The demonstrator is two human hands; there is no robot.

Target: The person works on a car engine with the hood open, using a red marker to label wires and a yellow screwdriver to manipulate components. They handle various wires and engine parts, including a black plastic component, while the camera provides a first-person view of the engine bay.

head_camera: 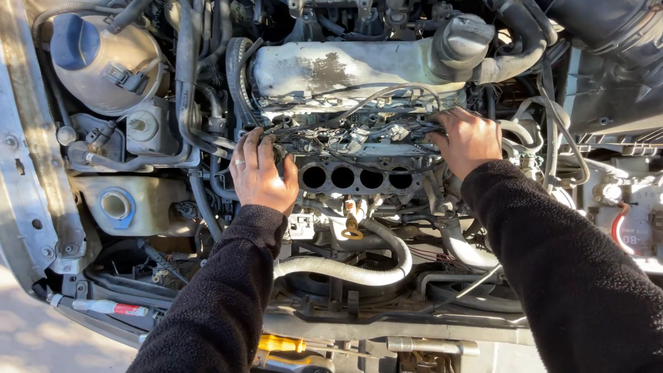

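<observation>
Open engine bay, seen from above. The left hand [261,173] and right hand [467,140], fingers curled, grip opposite ends of the grimy metal rail with black wiring [359,131], lying above the four-port intake face [356,178]. It looks rigid and moderately heavy with fragile wires, best held at both ends.

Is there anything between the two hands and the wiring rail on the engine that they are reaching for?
Nothing visible does. The left hand and the right hand already rest on the two ends of the wiring rail, above the four round ports. Their fingertips are hidden among the cables.
</observation>
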